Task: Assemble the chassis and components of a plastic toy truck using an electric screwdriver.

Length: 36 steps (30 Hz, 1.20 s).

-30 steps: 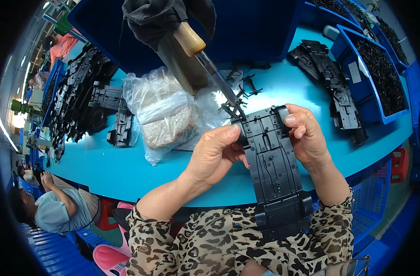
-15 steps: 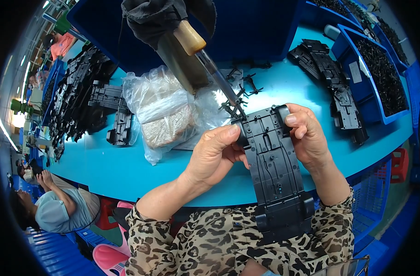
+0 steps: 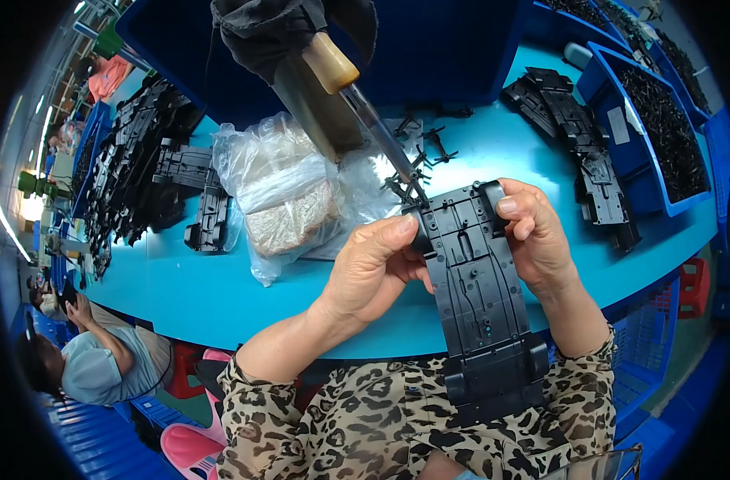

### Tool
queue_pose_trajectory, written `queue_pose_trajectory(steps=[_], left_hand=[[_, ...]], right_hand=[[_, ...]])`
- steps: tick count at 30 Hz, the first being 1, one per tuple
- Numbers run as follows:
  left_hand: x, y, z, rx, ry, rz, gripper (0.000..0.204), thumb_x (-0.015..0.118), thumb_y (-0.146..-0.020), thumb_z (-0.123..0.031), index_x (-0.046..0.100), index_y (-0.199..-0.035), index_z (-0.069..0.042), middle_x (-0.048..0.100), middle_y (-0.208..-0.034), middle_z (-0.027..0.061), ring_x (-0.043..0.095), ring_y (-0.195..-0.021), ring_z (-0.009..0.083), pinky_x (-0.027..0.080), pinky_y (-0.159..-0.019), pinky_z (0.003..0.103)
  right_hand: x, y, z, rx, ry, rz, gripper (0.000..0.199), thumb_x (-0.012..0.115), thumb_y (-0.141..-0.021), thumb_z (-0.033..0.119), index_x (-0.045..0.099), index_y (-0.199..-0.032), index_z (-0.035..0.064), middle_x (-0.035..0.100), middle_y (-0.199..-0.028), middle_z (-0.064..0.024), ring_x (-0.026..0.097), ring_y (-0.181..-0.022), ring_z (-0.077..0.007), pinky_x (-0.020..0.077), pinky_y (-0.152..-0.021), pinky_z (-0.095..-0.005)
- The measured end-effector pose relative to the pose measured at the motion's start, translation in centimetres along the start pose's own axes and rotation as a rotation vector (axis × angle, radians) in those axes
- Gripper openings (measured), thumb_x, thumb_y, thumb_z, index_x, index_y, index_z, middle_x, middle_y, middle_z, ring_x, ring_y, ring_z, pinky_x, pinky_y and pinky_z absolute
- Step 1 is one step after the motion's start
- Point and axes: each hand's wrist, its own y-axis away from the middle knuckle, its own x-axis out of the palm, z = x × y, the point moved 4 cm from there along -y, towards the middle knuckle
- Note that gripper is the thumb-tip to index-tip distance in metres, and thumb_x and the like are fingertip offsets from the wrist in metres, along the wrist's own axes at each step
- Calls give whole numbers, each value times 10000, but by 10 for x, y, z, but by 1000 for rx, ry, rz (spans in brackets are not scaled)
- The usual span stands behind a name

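Observation:
A long black plastic toy car chassis [image 3: 478, 296] is held between my two hands, its near end hanging over my lap. My left hand [image 3: 373, 260] grips its far left corner, thumb on top at the wheel arch. Opposite it, my right hand [image 3: 537, 232] pinches the far right wheel arch between thumb and curled fingers. A soldering iron [image 3: 373, 120] with a pale yellow handle slants down from above. Its dark tip is at the far left corner of the chassis, beside my left thumb; whether it touches I cannot tell.
A plastic-wrapped block [image 3: 289, 208] lies left of the iron, with small black axle-like parts [image 3: 437, 144] behind. Chassis are piled at left [image 3: 137, 160] and right [image 3: 581, 144]. Blue bins [image 3: 621, 136] stand right; a large blue bin [image 3: 437, 56] is behind. A co-worker [image 3: 101, 360] sits left.
My hands and the chassis have hardly moved, and the iron stays in place. At the left, the co-worker's head and hands have shifted slightly.

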Motion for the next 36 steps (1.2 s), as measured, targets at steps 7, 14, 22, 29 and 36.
queue_pose_trajectory(steps=[7, 14, 22, 29, 36], left_hand=[[2, 1, -1, 4, 1, 4, 340, 496, -828, -295, 553, -927, 25, 593, -820, 114, 575, -663, 179, 484, -542, 283], [1, 0, -1, 3, -4, -15, 342, 497, -829, -296, 553, -923, 28, 592, -820, 116, 575, -663, 176, 484, -542, 279], [2, 0, -2, 1, -21, -24, 352, 495, -831, -306, 555, -924, 29, 590, -815, 116, 573, -661, 173, 483, -541, 276], [4, 1, -3, 0, -17, -33, 351, 490, -835, -303, 556, -921, 30, 588, -819, 120, 573, -662, 176, 484, -537, 277], [1, 0, -3, -3, -18, -37, 331, 515, -822, -293, 561, -892, 27, 586, -807, 117, 571, -649, 180, 486, -537, 280]], right_hand=[[0, 1, 0, -6, -14, -7, 183, 520, -713, 126, 553, -807, -27, 557, -639, -14, 463, -494, -24, 383, -450, -145], [-2, 0, -2, -10, -25, 1, 176, 521, -718, 122, 551, -808, -26, 543, -628, -2, 434, -473, -13, 369, -443, -135], [-3, 0, -2, -5, -40, 4, 169, 521, -720, 116, 551, -809, -25, 539, -626, 4, 423, -479, -4, 365, -450, -133], [-1, 1, -1, -6, -25, -5, 169, 517, -726, 128, 552, -802, -19, 520, -597, 14, 424, -465, -11, 360, -422, -140], [0, 2, 2, 8, -7, 3, 164, 519, -727, 128, 547, -803, -15, 505, -590, 30, 403, -452, -1, 333, -398, -133]])
